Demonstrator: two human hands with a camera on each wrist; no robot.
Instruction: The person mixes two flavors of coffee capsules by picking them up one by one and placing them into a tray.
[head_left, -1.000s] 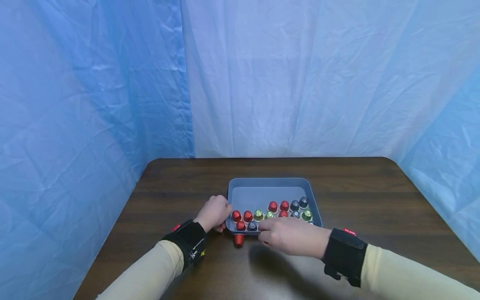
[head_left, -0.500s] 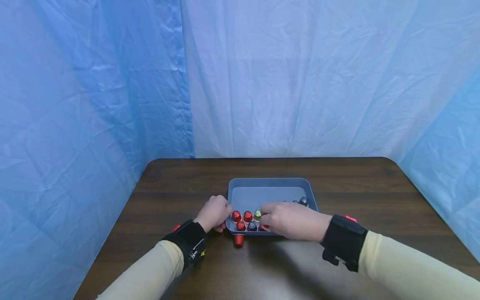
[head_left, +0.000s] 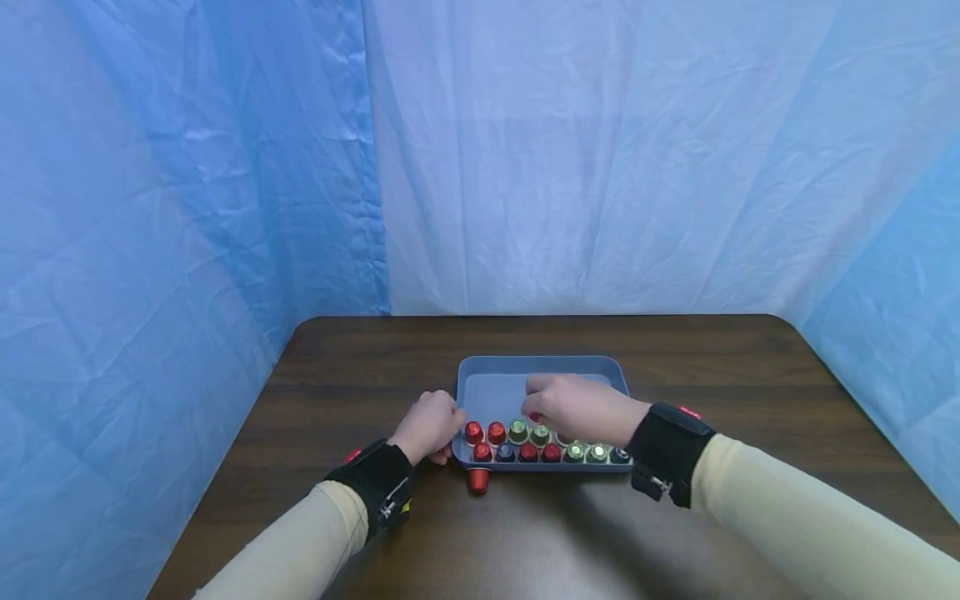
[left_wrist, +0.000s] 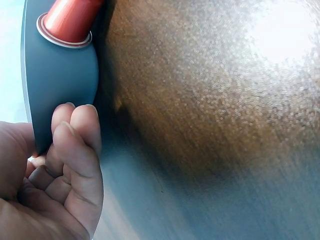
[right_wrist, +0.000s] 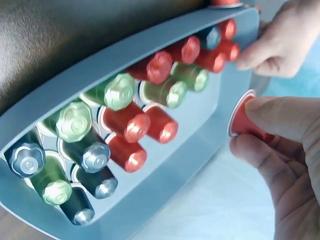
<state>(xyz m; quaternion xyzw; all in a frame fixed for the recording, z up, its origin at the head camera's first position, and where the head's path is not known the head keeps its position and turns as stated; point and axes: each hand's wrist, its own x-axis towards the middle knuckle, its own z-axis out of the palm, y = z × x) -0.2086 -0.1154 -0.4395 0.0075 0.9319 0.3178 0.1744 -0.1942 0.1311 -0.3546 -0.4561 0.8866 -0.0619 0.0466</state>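
My left hand (head_left: 426, 425) grips the left edge of the shallow blue-grey tray (head_left: 487, 387), its thumb and fingers on either side of the wall in the left wrist view. Over the tray's middle, my right hand (head_left: 581, 408) pinches a red coffee capsule (right_wrist: 244, 120) between thumb and fingers, rim facing the tray in the right wrist view. Several red, green (head_left: 574, 452) and dark blue (head_left: 506, 452) capsules stand upside down in rows along the tray's front half. Some of them are hidden behind the right hand in the head view.
One more red capsule (head_left: 477, 481) is outside the tray, its rim against the front wall near the left corner. The dark wooden table (head_left: 375, 358) has rounded far corners. Blue curtains (head_left: 600, 167) hang behind it and at both sides.
My right hand has moved from the tray's front edge back over its middle, uncovering the front row, and now a red capsule shows in its fingers. My left hand keeps its hold.
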